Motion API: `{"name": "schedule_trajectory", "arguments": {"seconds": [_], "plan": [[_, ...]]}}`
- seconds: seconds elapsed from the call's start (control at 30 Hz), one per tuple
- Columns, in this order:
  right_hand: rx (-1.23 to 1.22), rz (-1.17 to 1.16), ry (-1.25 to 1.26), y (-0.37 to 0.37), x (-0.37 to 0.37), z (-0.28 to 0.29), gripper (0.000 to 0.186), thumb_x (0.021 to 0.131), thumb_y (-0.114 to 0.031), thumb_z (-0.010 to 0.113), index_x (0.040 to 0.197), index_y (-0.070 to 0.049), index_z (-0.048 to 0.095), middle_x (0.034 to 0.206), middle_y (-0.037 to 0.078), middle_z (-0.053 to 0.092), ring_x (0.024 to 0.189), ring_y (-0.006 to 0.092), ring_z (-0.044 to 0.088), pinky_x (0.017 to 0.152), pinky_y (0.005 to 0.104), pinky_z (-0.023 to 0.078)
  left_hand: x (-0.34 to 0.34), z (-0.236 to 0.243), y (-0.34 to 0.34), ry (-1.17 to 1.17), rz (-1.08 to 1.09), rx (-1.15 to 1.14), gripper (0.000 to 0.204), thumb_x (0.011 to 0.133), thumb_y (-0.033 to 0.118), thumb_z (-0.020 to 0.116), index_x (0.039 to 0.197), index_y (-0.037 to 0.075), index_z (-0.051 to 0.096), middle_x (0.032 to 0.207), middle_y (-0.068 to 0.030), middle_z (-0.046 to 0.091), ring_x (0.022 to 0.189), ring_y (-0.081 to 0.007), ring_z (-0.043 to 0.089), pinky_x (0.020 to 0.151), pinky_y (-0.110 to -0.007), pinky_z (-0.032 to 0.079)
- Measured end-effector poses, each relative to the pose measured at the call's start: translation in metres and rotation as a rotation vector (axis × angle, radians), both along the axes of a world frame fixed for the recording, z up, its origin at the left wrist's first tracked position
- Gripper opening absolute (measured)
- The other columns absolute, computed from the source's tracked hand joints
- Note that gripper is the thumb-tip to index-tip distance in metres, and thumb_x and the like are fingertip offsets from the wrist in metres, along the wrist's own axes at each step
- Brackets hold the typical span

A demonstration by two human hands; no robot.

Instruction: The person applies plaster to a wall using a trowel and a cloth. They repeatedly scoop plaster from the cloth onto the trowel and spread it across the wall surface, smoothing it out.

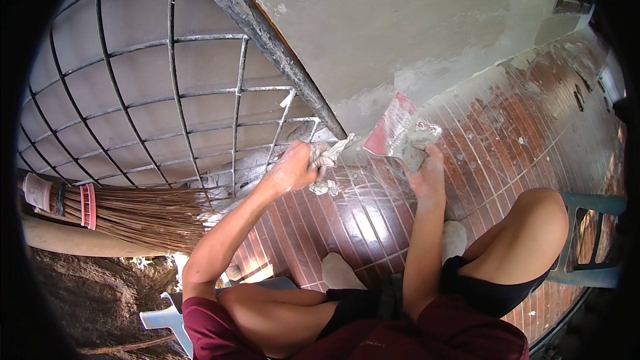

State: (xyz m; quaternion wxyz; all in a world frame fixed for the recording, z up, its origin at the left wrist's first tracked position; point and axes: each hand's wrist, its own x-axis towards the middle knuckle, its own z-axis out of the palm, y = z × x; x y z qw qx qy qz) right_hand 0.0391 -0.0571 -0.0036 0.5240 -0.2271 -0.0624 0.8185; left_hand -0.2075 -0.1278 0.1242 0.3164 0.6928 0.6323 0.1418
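Note:
My left hand [297,168] is closed around a crumpled whitish rag [328,160], its loose end sticking out by the lower tip of the metal gate frame. In my right hand [425,172] is a putty scraper [389,128] with a flat red face smeared with white. Grey paste coats the part nearest my fingers and hides its handle. The two hands are apart, both above the tiled floor and close to the foot of the plastered wall. Pale residue marks the fingers of my left hand.
A dark metal grille gate [175,60] stands at the left. Below it lies a stick broom [147,217] with a pink band. The grey plastered wall [400,33] meets brown floor tiles [480,153] smeared with plaster. Blue plastic seat parts [587,273] flank my legs.

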Motion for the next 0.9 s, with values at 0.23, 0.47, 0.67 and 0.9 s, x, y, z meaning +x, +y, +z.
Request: {"name": "schedule_trajectory", "arguments": {"seconds": [0.23,0.47,0.67,0.9], "plan": [[0.010,-0.010,-0.018,-0.003,-0.004,0.007,0.025,0.081,-0.008,0.053,0.106,-0.004,0.058,0.102,0.007,0.064,0.093,0.0222,0.065,0.080,0.0391,0.055,0.008,-0.005,-0.004,0.042,0.082,0.174,0.023,0.070,-0.003,0.051,0.090,0.000,0.061,0.074,-0.0258,0.059,0.067,-0.0434,0.052,0.067,-0.042,0.045],[0.084,0.022,-0.053,-0.002,-0.004,0.002,0.021,0.083,-0.008,0.053,0.102,-0.004,0.059,0.098,0.008,0.064,0.090,0.0223,0.065,0.080,0.0387,0.055,0.006,-0.003,0.006,-0.012,-0.073,0.362,0.023,0.072,-0.007,0.050,0.090,-0.002,0.062,0.086,-0.0250,0.062,0.081,-0.0445,0.059,0.074,-0.044,0.046],[0.127,0.096,-0.028,-0.006,-0.009,-0.002,0.021,0.083,-0.008,0.055,0.103,-0.002,0.059,0.097,0.009,0.064,0.088,0.0209,0.066,0.076,0.0360,0.056,0.004,-0.008,0.002,-0.016,0.056,0.209,0.027,0.075,-0.006,0.051,0.098,0.000,0.064,0.079,-0.0218,0.060,0.069,-0.0429,0.053,0.067,-0.042,0.046],[0.227,0.156,-0.061,-0.014,-0.014,0.013,0.026,0.083,-0.008,0.056,0.107,0.000,0.059,0.101,0.010,0.065,0.090,0.0197,0.066,0.080,0.0337,0.056,0.014,0.000,-0.001,0.114,0.077,0.274,0.026,0.076,0.000,0.052,0.098,0.005,0.066,0.085,-0.0245,0.061,0.077,-0.0451,0.055,0.068,-0.044,0.047]]}}
